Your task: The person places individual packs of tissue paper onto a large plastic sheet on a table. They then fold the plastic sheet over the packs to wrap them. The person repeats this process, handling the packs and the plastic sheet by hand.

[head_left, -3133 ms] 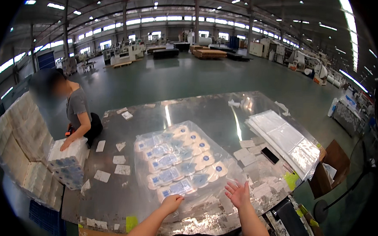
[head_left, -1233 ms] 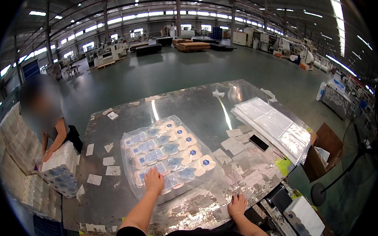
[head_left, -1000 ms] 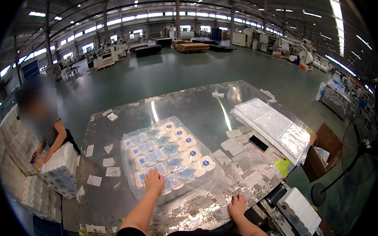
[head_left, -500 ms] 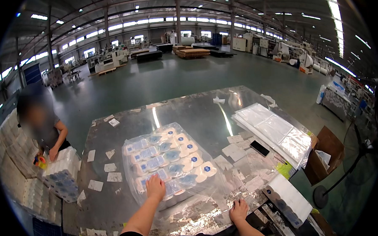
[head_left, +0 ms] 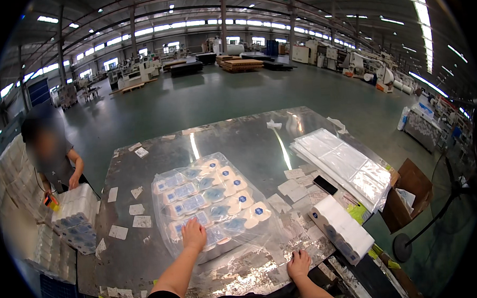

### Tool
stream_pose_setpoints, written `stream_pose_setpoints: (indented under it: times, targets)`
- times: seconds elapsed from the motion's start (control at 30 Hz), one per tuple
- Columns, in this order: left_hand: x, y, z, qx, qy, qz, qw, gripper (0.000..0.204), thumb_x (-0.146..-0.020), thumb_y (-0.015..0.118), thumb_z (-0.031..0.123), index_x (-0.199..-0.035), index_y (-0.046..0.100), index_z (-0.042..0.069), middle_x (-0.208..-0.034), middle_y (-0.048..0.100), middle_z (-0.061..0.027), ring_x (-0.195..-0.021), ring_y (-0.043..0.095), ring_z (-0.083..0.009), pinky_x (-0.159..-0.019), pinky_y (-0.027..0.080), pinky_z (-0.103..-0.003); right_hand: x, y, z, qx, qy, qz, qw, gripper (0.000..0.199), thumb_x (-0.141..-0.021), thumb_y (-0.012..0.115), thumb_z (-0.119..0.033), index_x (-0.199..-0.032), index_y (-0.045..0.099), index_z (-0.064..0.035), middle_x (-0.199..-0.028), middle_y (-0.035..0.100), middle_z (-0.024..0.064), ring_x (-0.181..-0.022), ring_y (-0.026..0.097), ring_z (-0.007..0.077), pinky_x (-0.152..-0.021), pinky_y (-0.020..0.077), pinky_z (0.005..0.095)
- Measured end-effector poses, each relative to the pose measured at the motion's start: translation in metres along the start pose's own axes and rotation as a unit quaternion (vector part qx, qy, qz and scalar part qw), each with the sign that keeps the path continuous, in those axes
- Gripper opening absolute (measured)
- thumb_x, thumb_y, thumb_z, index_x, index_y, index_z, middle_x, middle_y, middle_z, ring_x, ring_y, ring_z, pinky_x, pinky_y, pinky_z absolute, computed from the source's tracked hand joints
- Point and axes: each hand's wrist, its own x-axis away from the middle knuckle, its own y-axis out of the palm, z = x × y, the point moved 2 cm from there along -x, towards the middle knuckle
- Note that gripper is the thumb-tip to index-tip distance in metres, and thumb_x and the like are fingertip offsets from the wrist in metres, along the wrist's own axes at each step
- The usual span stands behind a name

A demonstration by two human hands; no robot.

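Note:
A clear plastic bag (head_left: 265,201) lies on the metal table before me, with several rows of printed paper-roll packs (head_left: 217,194) inside. My left hand (head_left: 194,235) rests on the near left part of these packs, its fingers laid on the film. At the table's near edge my right hand (head_left: 299,264) lies palm down with its fingers forward, and I see nothing held in it. Beyond it on the right, a long white-wrapped pack of rolls (head_left: 342,228) rests at the table's edge, above a dark conveyor strip (head_left: 380,277).
Flat plastic bags (head_left: 343,163) are stacked at the right, beside a phone (head_left: 325,185) and scattered paper labels (head_left: 142,221). An open carton (head_left: 415,189) and a fan stand (head_left: 431,227) are beyond. At left, a co-worker (head_left: 58,162) holds a yellow-red tool (head_left: 51,202) by stacked packs (head_left: 75,217).
The white-wrapped pack at the right has slid up and leftward onto the table's edge. My hands stay nearly in place. The co-worker's hand has shifted slightly on the stacked packs.

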Motion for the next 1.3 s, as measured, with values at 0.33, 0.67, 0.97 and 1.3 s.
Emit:
stream_pose_setpoints:
  times: [0.33,0.67,0.97,1.3]
  targets:
    - [-0.001,0.011,0.003,0.005,0.013,0.027,1.000,0.024,-0.088,0.049,0.023,-0.100,0.060,0.005,-0.134,0.048,-0.0116,-0.129,0.038,-0.0286,-0.107,0.024,-0.050,0.002,-0.007,0.006,-0.014,-0.003,0.018,1.000,0.034,-0.072,0.060,-0.016,-0.105,0.061,-0.0092,-0.120,0.051,0.0175,-0.116,0.044,0.0342,-0.099,0.0315,0.0486]
    - [-0.001,0.004,-0.004,-0.004,0.061,0.042,0.997,0.014,-0.085,0.052,0.017,-0.088,0.055,0.004,-0.129,0.052,-0.0149,-0.122,0.044,-0.0328,-0.103,0.027,-0.051,-0.054,-0.089,0.142,-0.063,0.277,0.297,0.912,0.025,-0.073,0.052,-0.005,-0.098,0.058,-0.0016,-0.103,0.054,0.0195,-0.101,0.050,0.0367,-0.089,0.0399,0.0439]
    - [-0.005,0.006,-0.006,-0.004,0.088,0.063,0.994,0.014,-0.084,0.052,0.016,-0.087,0.054,0.003,-0.127,0.053,-0.0177,-0.117,0.046,-0.0345,-0.099,0.030,-0.049,-0.048,-0.054,0.203,-0.450,0.469,0.112,0.752,0.028,-0.080,0.051,-0.009,-0.105,0.061,0.0001,-0.092,0.065,0.0086,-0.079,0.060,0.0182,-0.067,0.0480,0.0305]
    - [-0.007,0.007,-0.009,-0.013,0.108,0.055,0.993,0.015,-0.084,0.052,0.016,-0.085,0.054,0.001,-0.124,0.054,-0.0191,-0.113,0.049,-0.0371,-0.097,0.034,-0.049,-0.056,-0.037,0.158,-0.453,0.449,0.056,0.768,0.039,-0.081,0.068,-0.028,-0.105,0.055,-0.0006,-0.082,0.062,0.0085,-0.059,0.058,0.0168,-0.050,0.0437,0.0285]
